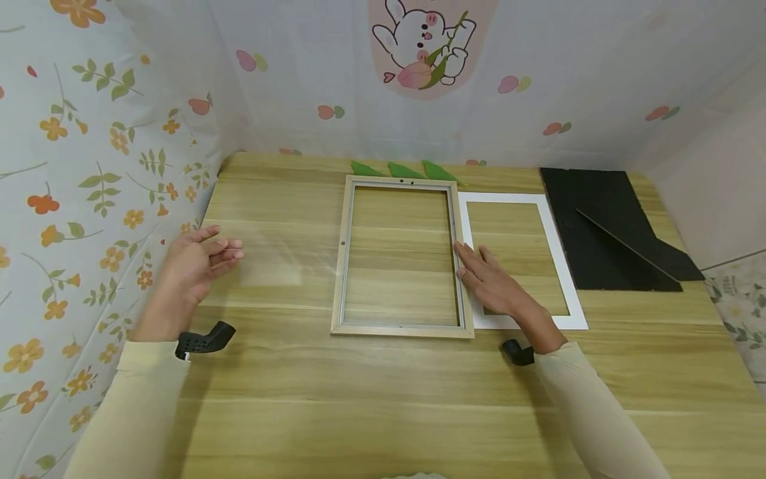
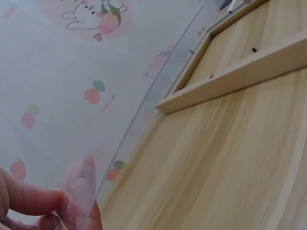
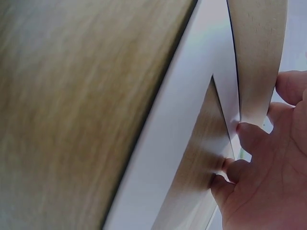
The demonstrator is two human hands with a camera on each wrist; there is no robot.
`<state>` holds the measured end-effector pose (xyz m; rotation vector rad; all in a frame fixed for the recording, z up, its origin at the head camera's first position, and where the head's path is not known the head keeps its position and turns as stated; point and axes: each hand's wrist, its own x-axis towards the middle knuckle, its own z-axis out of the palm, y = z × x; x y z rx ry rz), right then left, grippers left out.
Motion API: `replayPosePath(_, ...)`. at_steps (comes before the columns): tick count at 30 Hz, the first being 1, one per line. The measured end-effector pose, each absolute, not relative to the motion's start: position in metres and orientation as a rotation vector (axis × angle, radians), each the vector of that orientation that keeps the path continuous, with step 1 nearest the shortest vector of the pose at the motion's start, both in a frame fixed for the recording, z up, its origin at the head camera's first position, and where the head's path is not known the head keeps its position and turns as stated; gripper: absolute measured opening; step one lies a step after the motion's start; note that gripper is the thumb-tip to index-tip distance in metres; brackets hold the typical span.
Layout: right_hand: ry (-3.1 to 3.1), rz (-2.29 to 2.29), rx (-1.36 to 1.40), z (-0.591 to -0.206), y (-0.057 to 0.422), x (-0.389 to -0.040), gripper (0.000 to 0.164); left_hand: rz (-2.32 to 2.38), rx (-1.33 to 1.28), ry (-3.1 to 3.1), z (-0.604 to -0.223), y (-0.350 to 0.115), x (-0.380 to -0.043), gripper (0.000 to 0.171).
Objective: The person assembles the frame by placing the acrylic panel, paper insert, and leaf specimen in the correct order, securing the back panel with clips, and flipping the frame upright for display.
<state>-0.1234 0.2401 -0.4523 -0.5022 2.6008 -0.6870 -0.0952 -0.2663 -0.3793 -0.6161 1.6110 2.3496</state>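
Observation:
My left hand (image 1: 200, 259) pinches the edge of a clear sheet (image 2: 139, 96) between thumb and fingers, at the left of the table. The sheet is see-through; its straight edge shows in the left wrist view, and its full outline is hard to make out. A light wooden picture frame (image 1: 340, 266) lies flat in the middle, with a grey inner rim and an open centre. My right hand (image 1: 493, 283) reaches across a white mat board (image 1: 568, 279), its fingertips touching the frame's right side. Those fingers are extended, not curled round the frame.
Black backing board (image 1: 598, 259) lies at the right, with a raised flap (image 1: 634, 243) on it. Several green pointed pieces (image 1: 403, 171) stick out behind the frame. Patterned curtains (image 1: 287, 80) border the wooden table (image 1: 359, 406) at the back and left.

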Motion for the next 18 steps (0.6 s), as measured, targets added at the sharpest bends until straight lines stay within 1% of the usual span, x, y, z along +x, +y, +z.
replayPosePath(2, 2.599, -0.686, -0.503, -0.453, 0.240, -0.124, 0.058, 2.344, -0.608, 1.622, -0.380, -0.260, -0.094, 0.037)
replayPosePath(4, 2.599, -0.685, -0.503, -0.453, 0.240, -0.124, 0.058, 2.348, -0.607, 1.621, -0.382, -0.253, -0.093, 0.032)
replayPosePath(6, 2.598, -0.683, -0.503, -0.454, 0.241, -0.124, 0.058, 2.328, -0.596, 1.641, -0.383, -0.247, -0.092, 0.035)
replayPosePath(11, 2.594, -0.685, -0.497, -0.454, 0.242, -0.124, 0.058, 2.284, -0.594, 1.661, -0.389, -0.236, -0.089, 0.054)
replayPosePath(18, 2.596, -0.698, -0.511, -0.453, 0.241, -0.125, 0.058, 2.229, -0.586, 1.729, -0.396, -0.224, -0.087, 0.054)
